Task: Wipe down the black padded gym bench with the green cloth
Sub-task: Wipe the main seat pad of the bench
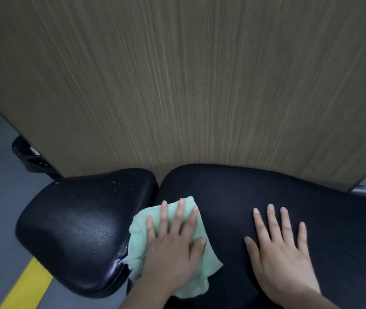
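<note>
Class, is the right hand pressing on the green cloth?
No, the right hand lies flat on the bare bench pad; the left hand presses the green cloth.

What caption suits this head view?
Left hand presses green cloth on black bench; right hand rests flat beside it.

A left hand [173, 253] presses flat on a green cloth [137, 248] at the left end of a black bench's [233, 197] long pad. The right hand [282, 257] rests flat beside it. The shorter pad [77, 230] shows what may be water droplets.
</note>
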